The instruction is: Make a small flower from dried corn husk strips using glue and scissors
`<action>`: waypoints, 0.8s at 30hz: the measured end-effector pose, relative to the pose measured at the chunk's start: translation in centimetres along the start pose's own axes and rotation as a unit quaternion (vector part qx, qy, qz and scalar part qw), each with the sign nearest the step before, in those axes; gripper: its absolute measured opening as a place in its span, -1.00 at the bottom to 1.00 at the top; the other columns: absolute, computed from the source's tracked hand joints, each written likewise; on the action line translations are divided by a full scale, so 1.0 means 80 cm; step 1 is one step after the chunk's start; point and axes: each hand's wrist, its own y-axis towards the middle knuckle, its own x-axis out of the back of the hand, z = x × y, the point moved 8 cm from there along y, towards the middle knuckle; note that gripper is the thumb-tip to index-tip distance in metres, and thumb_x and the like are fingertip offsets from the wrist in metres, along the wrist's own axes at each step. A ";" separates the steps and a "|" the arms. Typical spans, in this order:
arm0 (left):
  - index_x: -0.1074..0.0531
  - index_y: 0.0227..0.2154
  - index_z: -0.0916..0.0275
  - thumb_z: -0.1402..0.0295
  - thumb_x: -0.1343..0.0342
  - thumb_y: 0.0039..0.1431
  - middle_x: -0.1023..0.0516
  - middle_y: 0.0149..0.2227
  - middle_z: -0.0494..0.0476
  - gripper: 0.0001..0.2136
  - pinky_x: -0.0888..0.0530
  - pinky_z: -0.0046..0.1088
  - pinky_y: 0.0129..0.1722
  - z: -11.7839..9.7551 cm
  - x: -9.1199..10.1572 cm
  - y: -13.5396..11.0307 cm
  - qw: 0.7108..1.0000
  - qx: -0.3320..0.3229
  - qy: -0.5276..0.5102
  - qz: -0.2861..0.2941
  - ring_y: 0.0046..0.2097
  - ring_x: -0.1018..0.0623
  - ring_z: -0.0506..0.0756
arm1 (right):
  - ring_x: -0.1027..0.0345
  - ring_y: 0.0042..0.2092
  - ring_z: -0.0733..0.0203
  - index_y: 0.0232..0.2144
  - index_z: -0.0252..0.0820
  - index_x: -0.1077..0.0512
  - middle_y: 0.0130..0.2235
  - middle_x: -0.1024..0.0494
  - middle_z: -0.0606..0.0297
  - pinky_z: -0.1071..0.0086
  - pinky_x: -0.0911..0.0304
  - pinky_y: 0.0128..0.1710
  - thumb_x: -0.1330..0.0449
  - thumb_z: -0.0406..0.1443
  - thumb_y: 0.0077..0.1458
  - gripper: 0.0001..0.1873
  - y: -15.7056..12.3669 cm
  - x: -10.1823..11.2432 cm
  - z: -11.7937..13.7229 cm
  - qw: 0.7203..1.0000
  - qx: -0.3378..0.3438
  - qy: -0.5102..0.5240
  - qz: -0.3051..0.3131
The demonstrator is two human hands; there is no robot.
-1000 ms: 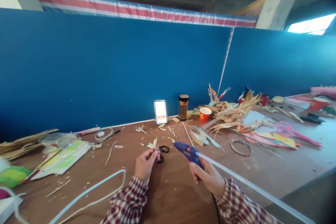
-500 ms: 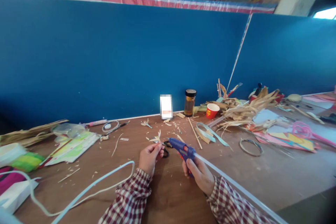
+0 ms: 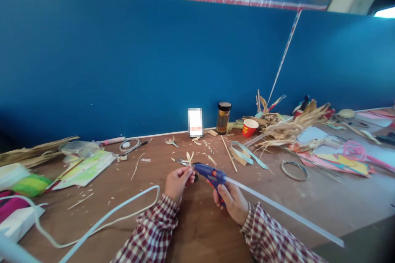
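Note:
Between thumb and fingertips, my left hand [image 3: 177,183] pinches a small pale flower [image 3: 189,159] that looks made of dried husk strips. My right hand [image 3: 232,202] is wrapped round the handle of a blue glue gun [image 3: 211,174], with a long translucent glue stick [image 3: 286,213] running out of its back. The gun's nozzle points left and lies close to the flower's base; whether they touch I cannot tell. Scissors [image 3: 195,176] lie mostly hidden behind my left fingers. Another small husk flower [image 3: 172,142] rests on the table beyond.
A dark-lidded jar [image 3: 223,118] and a red paper cup [image 3: 249,128] stand at the back, beside heaped dried husks [image 3: 304,122]. A wire ring [image 3: 294,171] lies at right. A white cable [image 3: 123,207] loops across the left, near a painted sheet [image 3: 88,168]. A blue partition [image 3: 148,57] rises behind.
The glue gun has shifted slightly left and its nozzle is now nearer the flower. My left hand has turned the flower a little, so its petals show more spread.

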 end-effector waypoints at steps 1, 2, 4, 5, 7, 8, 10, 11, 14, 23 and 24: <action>-0.48 -0.47 0.38 0.28 -0.27 -0.29 -0.50 -0.55 0.10 -0.72 -0.42 -0.57 -0.53 -0.001 -0.001 0.000 1.000 -0.005 0.007 0.006 -0.56 -0.43 -0.07 | -0.13 -0.60 0.39 -0.28 -0.31 -0.29 -0.58 -0.26 0.38 0.51 -0.08 -0.64 0.12 -0.05 0.10 -0.57 0.000 0.000 0.001 1.000 -0.001 0.001 0.000; -0.48 -0.48 0.38 0.27 -0.26 -0.28 -0.50 -0.55 0.11 -0.72 -0.42 -0.56 -0.53 -0.001 -0.003 -0.001 1.000 -0.008 0.015 0.012 -0.55 -0.43 -0.07 | -0.13 -0.61 0.39 -0.26 -0.31 -0.29 -0.58 -0.26 0.38 0.51 -0.08 -0.64 0.12 -0.05 0.10 -0.56 0.000 0.000 0.002 1.000 -0.001 0.001 -0.001; -0.48 -0.49 0.37 0.25 -0.25 -0.26 -0.51 -0.54 0.10 -0.72 -0.42 -0.55 -0.51 -0.002 -0.005 -0.001 0.999 -0.012 0.031 0.022 -0.55 -0.43 -0.06 | -0.12 -0.61 0.39 -0.25 -0.31 -0.29 -0.59 -0.25 0.39 0.50 -0.08 -0.64 0.12 -0.05 0.09 -0.55 0.001 0.001 0.003 1.000 -0.001 -0.001 -0.003; -0.48 -0.49 0.36 0.24 -0.24 -0.26 -0.51 -0.54 0.10 -0.73 -0.42 -0.54 -0.50 -0.002 -0.006 -0.001 0.999 -0.013 0.036 0.025 -0.54 -0.43 -0.05 | -0.12 -0.61 0.38 -0.25 -0.31 -0.30 -0.59 -0.25 0.39 0.50 -0.08 -0.65 0.12 -0.04 0.09 -0.55 0.001 0.002 0.003 1.000 -0.001 -0.003 -0.006; -0.48 -0.49 0.35 0.23 -0.23 -0.25 -0.50 -0.54 0.09 -0.73 -0.42 -0.54 -0.50 -0.002 -0.008 -0.002 0.999 -0.014 0.042 0.030 -0.54 -0.43 -0.05 | -0.12 -0.62 0.38 -0.26 -0.31 -0.30 -0.60 -0.26 0.39 0.50 -0.08 -0.65 0.11 -0.03 0.08 -0.55 0.002 0.003 0.003 1.000 -0.001 -0.004 -0.011; -0.48 -0.49 0.34 0.23 -0.23 -0.25 -0.50 -0.54 0.09 -0.73 -0.42 -0.54 -0.50 -0.003 -0.008 -0.002 0.999 -0.014 0.042 0.030 -0.54 -0.43 -0.05 | -0.12 -0.62 0.38 -0.26 -0.30 -0.30 -0.60 -0.26 0.39 0.50 -0.08 -0.65 0.11 -0.03 0.08 -0.55 0.002 0.004 0.003 1.000 0.000 -0.004 -0.013; -0.48 -0.50 0.34 0.23 -0.24 -0.26 -0.50 -0.55 0.08 -0.73 -0.41 -0.54 -0.50 -0.004 -0.009 -0.002 0.999 -0.012 0.041 0.027 -0.55 -0.42 -0.05 | -0.12 -0.62 0.38 -0.27 -0.29 -0.29 -0.60 -0.25 0.40 0.50 -0.08 -0.65 0.12 -0.03 0.08 -0.55 0.002 0.004 0.003 1.000 0.001 -0.003 -0.014; -0.48 -0.50 0.34 0.23 -0.24 -0.27 -0.50 -0.55 0.08 -0.73 -0.41 -0.54 -0.50 -0.004 -0.009 -0.003 0.999 -0.011 0.041 0.027 -0.55 -0.42 -0.05 | -0.12 -0.62 0.38 -0.28 -0.29 -0.29 -0.60 -0.25 0.40 0.50 -0.08 -0.65 0.12 -0.03 0.08 -0.55 0.002 0.004 0.003 1.000 0.002 -0.003 -0.014; -0.47 -0.50 0.34 0.23 -0.24 -0.27 -0.49 -0.55 0.08 -0.72 -0.40 -0.54 -0.51 -0.004 -0.010 -0.004 0.999 -0.010 0.039 0.029 -0.55 -0.41 -0.05 | -0.12 -0.62 0.38 -0.30 -0.29 -0.30 -0.61 -0.25 0.40 0.50 -0.07 -0.66 0.12 -0.03 0.09 -0.55 0.002 0.005 0.004 1.000 0.009 -0.008 -0.016; -0.46 -0.50 0.37 0.26 -0.22 -0.23 -0.47 -0.55 0.08 -0.74 -0.38 -0.56 -0.51 -0.005 -0.014 -0.008 0.999 -0.006 0.014 0.046 -0.55 -0.39 -0.08 | -0.14 -0.62 0.38 -0.33 -0.26 -0.27 -0.61 -0.25 0.40 0.51 -0.09 -0.66 0.15 -0.04 0.11 -0.59 0.002 0.008 0.015 0.999 0.018 -0.033 -0.025; -0.46 -0.50 0.37 0.26 -0.22 -0.21 -0.47 -0.55 0.07 -0.75 -0.38 -0.56 -0.51 -0.006 -0.015 -0.009 0.999 -0.006 0.013 0.046 -0.55 -0.39 -0.08 | -0.14 -0.62 0.37 -0.34 -0.25 -0.27 -0.61 -0.25 0.40 0.51 -0.09 -0.66 0.15 -0.05 0.11 -0.59 0.001 0.008 0.016 0.999 0.017 -0.034 -0.025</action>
